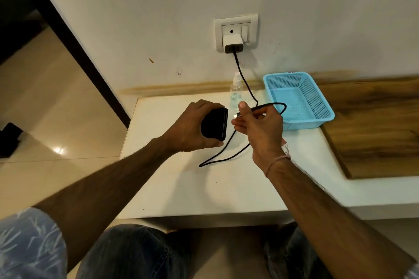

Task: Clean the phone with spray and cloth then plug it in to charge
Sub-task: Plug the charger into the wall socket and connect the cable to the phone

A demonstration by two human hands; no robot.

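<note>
White table [181, 188] vs plain wall; charger [232, 44] in wall socket [235, 33]. Below socket: left hand [192, 127] grips black phone [215, 124] above table, port end twd right hand [258, 124], which pinches cable [246, 86] plug, just beside phone, not in. Spray bottle [235, 92] under socket; blue basket [299, 99] to its right.

there's a light blue mesh basket [315, 106] sitting on the white counter [186, 190] up near the wall. A wooden board [374, 129] lies just right of it, glossy beige floor [56, 120] off left
</note>
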